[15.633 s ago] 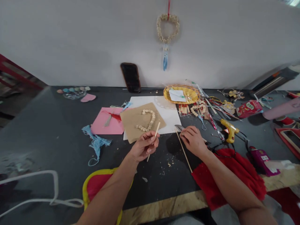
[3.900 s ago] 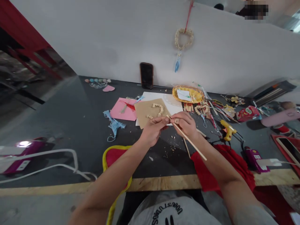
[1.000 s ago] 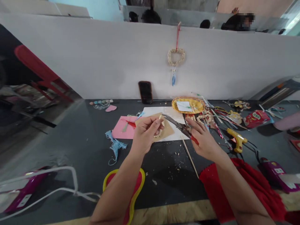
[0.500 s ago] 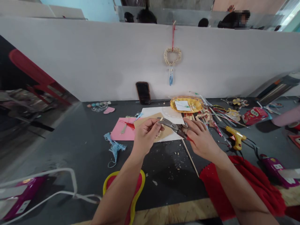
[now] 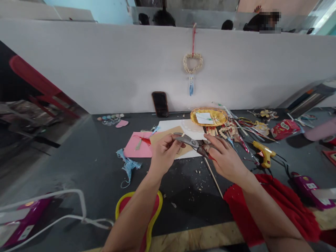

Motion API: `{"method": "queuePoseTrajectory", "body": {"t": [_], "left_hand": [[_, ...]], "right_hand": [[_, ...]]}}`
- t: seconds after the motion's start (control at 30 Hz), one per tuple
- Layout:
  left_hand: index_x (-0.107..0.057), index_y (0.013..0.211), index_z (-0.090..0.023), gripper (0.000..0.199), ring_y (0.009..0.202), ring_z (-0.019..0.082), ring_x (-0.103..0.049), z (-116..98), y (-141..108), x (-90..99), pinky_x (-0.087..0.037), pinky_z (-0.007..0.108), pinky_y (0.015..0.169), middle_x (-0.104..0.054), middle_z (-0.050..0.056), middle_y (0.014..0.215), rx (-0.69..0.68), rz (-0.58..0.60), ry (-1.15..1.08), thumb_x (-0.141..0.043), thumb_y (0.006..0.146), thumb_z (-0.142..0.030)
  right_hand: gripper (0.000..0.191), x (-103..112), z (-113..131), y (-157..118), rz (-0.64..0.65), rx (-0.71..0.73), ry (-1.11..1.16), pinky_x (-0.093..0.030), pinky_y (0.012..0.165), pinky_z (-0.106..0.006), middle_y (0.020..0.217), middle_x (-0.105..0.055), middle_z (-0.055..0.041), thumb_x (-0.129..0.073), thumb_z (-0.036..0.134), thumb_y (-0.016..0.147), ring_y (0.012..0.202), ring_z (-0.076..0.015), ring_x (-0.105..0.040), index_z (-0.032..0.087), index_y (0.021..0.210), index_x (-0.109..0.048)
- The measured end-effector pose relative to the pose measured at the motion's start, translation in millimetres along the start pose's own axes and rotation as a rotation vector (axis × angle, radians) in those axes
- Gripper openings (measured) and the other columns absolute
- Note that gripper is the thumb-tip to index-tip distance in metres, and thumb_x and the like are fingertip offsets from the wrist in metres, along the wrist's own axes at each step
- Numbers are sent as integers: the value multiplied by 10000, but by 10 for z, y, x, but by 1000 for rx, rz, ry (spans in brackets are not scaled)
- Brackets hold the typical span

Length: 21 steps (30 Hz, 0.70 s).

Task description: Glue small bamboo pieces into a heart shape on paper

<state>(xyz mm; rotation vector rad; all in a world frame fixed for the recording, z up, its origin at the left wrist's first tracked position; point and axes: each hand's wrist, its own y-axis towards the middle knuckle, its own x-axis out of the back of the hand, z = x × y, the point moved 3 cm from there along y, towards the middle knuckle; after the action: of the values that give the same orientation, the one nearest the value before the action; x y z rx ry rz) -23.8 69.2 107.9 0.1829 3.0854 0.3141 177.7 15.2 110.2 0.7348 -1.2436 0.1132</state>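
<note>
My right hand (image 5: 224, 154) is wrapped round the red handles of a pair of shears (image 5: 193, 142), whose grey blades point left. At the blade tips, my left hand (image 5: 165, 148) is closed in a pinch on a small pale stick (image 5: 183, 135), its short end showing above the blades. Most of that stick is hidden by the fingers and blades. Beneath both hands lie a brown paper piece (image 5: 160, 138), a white sheet (image 5: 170, 124) and a pink sheet (image 5: 130, 148). Small pale offcuts (image 5: 198, 172) are scattered on the dark table, beside a long thin stick (image 5: 215, 178).
A yellow basket (image 5: 193, 119) and a phone (image 5: 160, 104) stand along the white partition (image 5: 118, 66), where a beaded heart (image 5: 184, 63) hangs. Blue tassels (image 5: 127, 164) lie left. A yellow glue gun (image 5: 266, 154), red cloth (image 5: 278, 203) and bottle (image 5: 312, 96) are right.
The shears and the small stick have shifted very slightly, with the blades tilting a little. My right fingers have moved slightly on the handles. Everything else on the table stays put.
</note>
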Motion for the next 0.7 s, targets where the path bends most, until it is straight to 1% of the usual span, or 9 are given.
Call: {"method": "queuePoseTrajectory", "body": {"t": [0.13,0.2,0.27,0.33,0.4,0.5,0.7], "left_hand": [[-683,711,-168,200,523,91,-437,-32,-15,12,-329,228,473,-627,35,703,-23,-8,15,-630,833,-318],[-687,714,-173,202,527,98,-443,-61,-30,25,-334,232,477,-631,36,701,-44,-6,54,-630,838,-323],[-687,711,-178,217,536,105,-459,-97,-48,34,-339,233,484,-636,35,694,-67,-1,104,-621,850,-331],[-683,701,-181,223,561,116,-491,-133,-67,35,-351,234,496,-646,38,694,-87,-2,147,-618,855,-328],[-681,684,-181,217,595,128,-523,-168,-87,24,-365,236,510,-659,46,712,-106,-5,183,-619,850,-306],[-688,671,-183,205,618,142,-549,-216,-118,1,-382,240,518,-665,49,717,-125,-4,218,-610,842,-264],[-698,679,-185,188,574,147,-546,-292,-164,2,-370,238,490,-620,24,603,-103,-3,252,-599,833,-228]], "right_hand": [[395,-4,-1,-9,8,-1,35,-481,990,-552,1458,-454,-140,-468,-3,812,1317,-330,-448,201,1131,-580],[424,-20,-8,-18,3,-6,72,-477,998,-552,1453,-456,-157,-468,-6,798,1330,-327,-439,186,1166,-555],[516,-48,-20,-30,-1,-16,119,-466,1017,-550,1459,-443,-174,-477,7,785,1347,-321,-425,161,1278,-481],[634,-84,-27,-38,18,-14,162,-452,1040,-542,1465,-434,-180,-481,31,785,1349,-311,-426,136,1398,-362],[679,-116,-24,-40,59,9,196,-448,1049,-530,1449,-458,-170,-479,54,793,1324,-302,-454,133,1444,-305],[653,-127,-11,-32,94,35,237,-459,1039,-514,1394,-518,-149,-480,65,786,1265,-293,-504,149,1421,-355],[689,-148,17,-20,35,-5,176,-503,952,-500,1282,-571,-161,-478,36,748,1147,-299,-547,153,1421,-385]]}}
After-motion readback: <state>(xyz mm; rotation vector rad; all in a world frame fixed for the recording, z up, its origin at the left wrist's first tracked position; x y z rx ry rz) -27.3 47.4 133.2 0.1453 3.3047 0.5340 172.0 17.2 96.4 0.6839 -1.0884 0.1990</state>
